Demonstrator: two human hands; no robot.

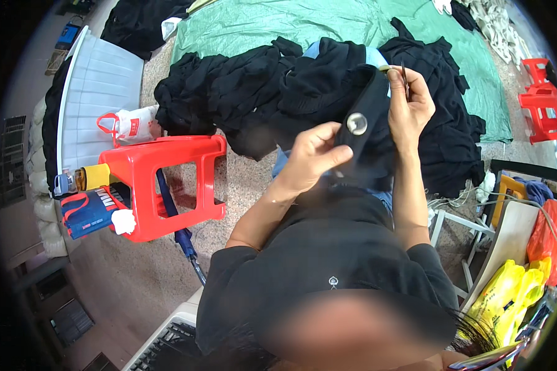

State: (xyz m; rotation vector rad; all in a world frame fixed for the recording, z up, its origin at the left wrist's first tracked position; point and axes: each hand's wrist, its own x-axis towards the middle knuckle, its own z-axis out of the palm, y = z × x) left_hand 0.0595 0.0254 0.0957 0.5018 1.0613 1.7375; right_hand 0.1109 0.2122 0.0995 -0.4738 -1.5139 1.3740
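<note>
A black garment [366,105] is stretched out in front of me, a strip of it folded into a band. My left hand [312,157] is closed on the band's near end, thumb on top. Close to that thumb, a round, shiny whitish disc [356,123] shows against the black cloth; its kind is unclear. My right hand [410,108] is closed at the band's far end, beside a small pale yellow edge [385,68]. Between its fingers stands a slim, dark, pointed tool [405,75] that looks like thread snips.
Black garments [229,93] lie heaped ahead, partly on a green sheet [247,28]. To the left are a red stool [176,145], a blue bag [88,215], an umbrella [184,241] and a pale plastic tub [99,93]. Yellow bags [507,297] hang at right.
</note>
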